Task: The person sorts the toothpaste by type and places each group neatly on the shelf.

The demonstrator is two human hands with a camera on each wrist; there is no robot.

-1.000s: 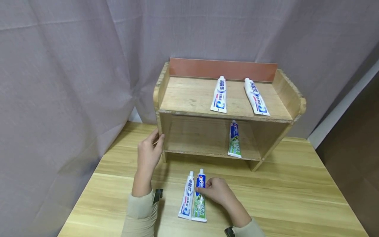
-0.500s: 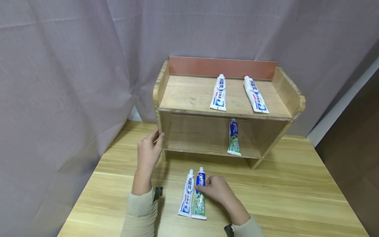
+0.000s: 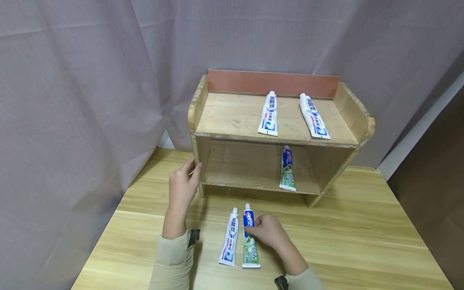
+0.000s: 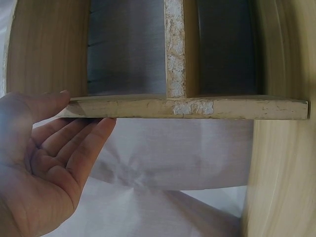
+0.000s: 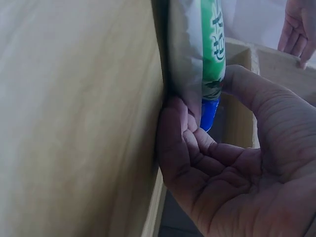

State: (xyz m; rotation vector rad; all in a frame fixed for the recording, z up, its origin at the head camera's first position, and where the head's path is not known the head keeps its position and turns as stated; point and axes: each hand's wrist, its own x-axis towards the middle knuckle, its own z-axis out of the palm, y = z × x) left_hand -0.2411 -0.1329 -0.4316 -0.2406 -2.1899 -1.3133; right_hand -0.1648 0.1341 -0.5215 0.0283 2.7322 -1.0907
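My right hand (image 3: 269,232) pinches a blue and green toothpaste tube (image 3: 250,249) between thumb and fingers, low over the table. In the right wrist view the thumb lies on the printed face of the tube (image 5: 213,44) and the curled fingers are against its other side, close to the wood. A white toothpaste tube (image 3: 229,241) lies just left of it, cap pointing away. My left hand (image 3: 183,185) holds the left side panel of the wooden shelf (image 3: 232,135). In the left wrist view its thumb and fingers stand either side of the panel edge (image 4: 143,107).
Two white toothpaste tubes (image 3: 269,114) (image 3: 314,117) lie on the upper board. Another blue and green tube (image 3: 287,169) lies on the lower board, right of its middle. A grey curtain (image 3: 108,80) hangs behind the wooden table (image 3: 362,241).
The blue and green tube in my right hand has shifted slightly right and turned, widening its gap to the white tube. My left hand stays on the shelf panel.
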